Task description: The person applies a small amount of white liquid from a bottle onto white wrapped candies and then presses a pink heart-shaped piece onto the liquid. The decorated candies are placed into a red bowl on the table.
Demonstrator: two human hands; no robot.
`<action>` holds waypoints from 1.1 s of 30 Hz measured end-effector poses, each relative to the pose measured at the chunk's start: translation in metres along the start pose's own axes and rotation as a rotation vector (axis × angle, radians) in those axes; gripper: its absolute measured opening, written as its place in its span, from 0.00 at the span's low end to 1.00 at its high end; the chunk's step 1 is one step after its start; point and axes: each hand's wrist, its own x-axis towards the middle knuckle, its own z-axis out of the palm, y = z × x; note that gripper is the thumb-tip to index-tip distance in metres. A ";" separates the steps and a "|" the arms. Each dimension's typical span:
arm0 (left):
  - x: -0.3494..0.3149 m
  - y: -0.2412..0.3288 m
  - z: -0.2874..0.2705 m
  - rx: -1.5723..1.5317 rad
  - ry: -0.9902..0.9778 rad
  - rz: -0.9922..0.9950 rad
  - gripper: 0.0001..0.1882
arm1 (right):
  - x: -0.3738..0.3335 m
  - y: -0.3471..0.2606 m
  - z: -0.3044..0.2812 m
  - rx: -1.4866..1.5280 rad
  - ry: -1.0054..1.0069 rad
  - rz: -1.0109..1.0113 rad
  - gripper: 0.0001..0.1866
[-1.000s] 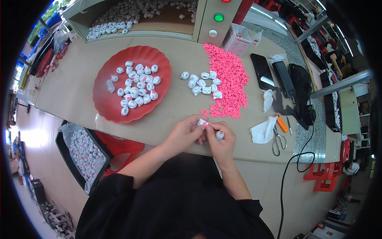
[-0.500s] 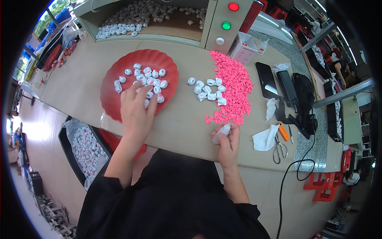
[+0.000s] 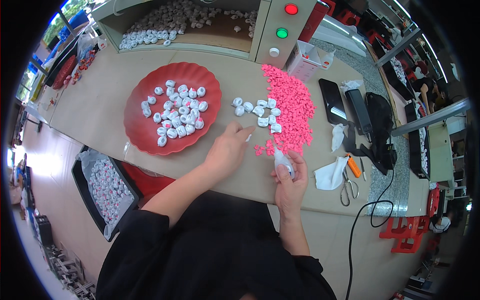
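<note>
My left hand [image 3: 227, 151] is over the bench between the red plate and the loose white pieces. Its fingers are pinched on a small white piece [image 3: 248, 138], mostly covered by the fingertips. My right hand [image 3: 291, 182] grips a small translucent squeeze bottle [image 3: 282, 162], its narrow tip pointing up and away from me. Just beyond the bottle lies a heap of small bright pink pieces [image 3: 292, 107]. Several rounded white pieces [image 3: 262, 122] lie loose at the heap's left edge. More of them, some with pink bits, sit in the scalloped red plate [image 3: 137, 132] on the left.
A lit cabinet [image 3: 261, 37] with many white pieces stands at the back, beside a white box [image 3: 303, 65]. To the right lie a phone [image 3: 332, 101], scissors [image 3: 348, 190], an orange cutter [image 3: 354, 166] and a white cloth [image 3: 330, 173]. Lower left is a black tray [image 3: 80, 192].
My left hand has moved right, from the plate to beside the loose white pieces, whose group has thinned. In my right hand the bottle has turned tip-up.
</note>
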 end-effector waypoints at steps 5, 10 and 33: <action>-0.015 0.005 0.005 -1.153 -0.174 -0.471 0.16 | 0.010 0.002 -0.017 0.058 0.057 -0.155 0.13; -0.027 -0.001 0.021 -1.186 -0.081 -0.281 0.15 | 0.014 -0.011 -0.011 0.155 -0.045 -0.155 0.12; -0.028 0.003 0.024 -1.037 -0.023 -0.260 0.13 | 0.003 0.005 -0.012 -0.442 -0.122 -0.475 0.16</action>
